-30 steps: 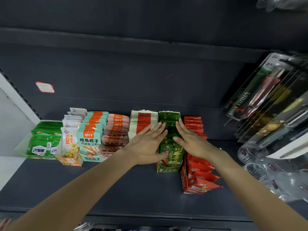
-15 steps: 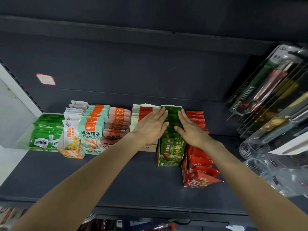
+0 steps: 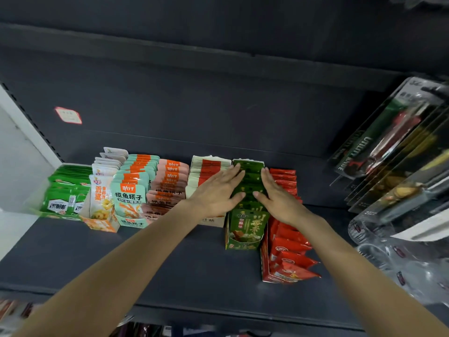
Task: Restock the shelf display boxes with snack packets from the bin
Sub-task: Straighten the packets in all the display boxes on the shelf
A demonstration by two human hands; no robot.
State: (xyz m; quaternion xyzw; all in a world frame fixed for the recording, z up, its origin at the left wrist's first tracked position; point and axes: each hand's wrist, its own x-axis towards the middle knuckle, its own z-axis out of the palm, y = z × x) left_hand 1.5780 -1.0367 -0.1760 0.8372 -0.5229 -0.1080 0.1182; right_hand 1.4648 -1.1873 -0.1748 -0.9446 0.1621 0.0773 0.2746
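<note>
On the dark shelf [image 3: 170, 263] the green display box [image 3: 244, 235] stands between a red box [image 3: 274, 276] and a beige one. Left hand [image 3: 216, 193] and right hand [image 3: 277, 194], fingers straight, press its green packets [image 3: 250, 181] from both sides. This seems the tidying step; next probably more packets from the bin, not visible.

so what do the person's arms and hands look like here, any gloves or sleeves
Both arms are bare along the whole length in view: no sleeve shows on either forearm. The left hand and the right hand wear no gloves, and no watch, bracelet or ring is visible on the wrists or fingers. The nails look short and plain, though they are too small to be sure.
</note>
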